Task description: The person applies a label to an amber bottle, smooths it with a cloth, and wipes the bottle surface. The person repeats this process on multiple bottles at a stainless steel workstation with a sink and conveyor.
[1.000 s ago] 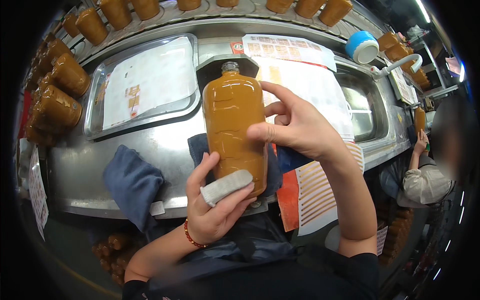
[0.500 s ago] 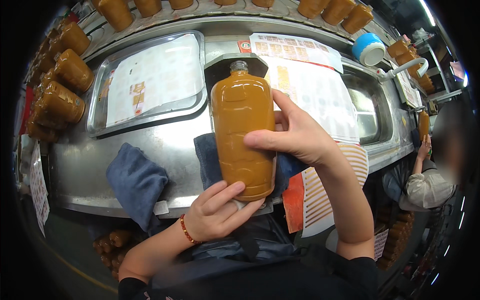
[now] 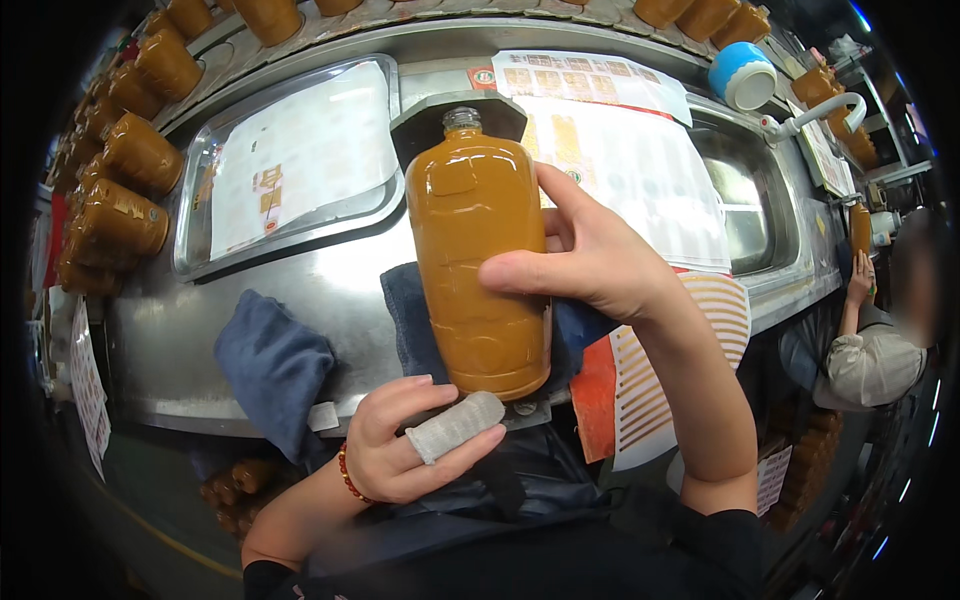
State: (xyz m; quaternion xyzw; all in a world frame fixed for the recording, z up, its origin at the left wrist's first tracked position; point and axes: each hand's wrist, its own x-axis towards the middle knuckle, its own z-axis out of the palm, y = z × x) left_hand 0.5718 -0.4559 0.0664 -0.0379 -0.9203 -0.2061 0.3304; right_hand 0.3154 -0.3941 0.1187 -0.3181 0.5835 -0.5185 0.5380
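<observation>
My right hand (image 3: pixel 605 262) grips an amber-brown bottle (image 3: pixel 470 215) from its right side, thumb across the front. The bottle tilts slightly, its bare glass neck pointing away from me. At the base is my left hand (image 3: pixel 395 435), its fingers spread and one wrapped in a white finger bandage (image 3: pixel 455 427). A fingertip lies close to the bottle's lower edge; contact is hard to tell. Behind the neck shows a dark angular plate (image 3: pixel 412 122). Underneath, partly hidden, is a dark blue cloth (image 3: pixel 403 310).
Left of centre, a metal tray (image 3: pixel 190 235) holds a decal sheet (image 3: pixel 320 150). A folded blue cloth (image 3: pixel 270 350) lies nearer. Printed sheets (image 3: pixel 640 190) and a sink (image 3: pixel 745 190) are on the right. Brown bottles (image 3: pixel 140 150) line the left; a co-worker (image 3: pixel 870 360) sits far right.
My left hand has let go of the bottle's base and drawn down and left, exposing its bandaged finger. My right hand keeps its grip; the bottle has shifted slightly left.
</observation>
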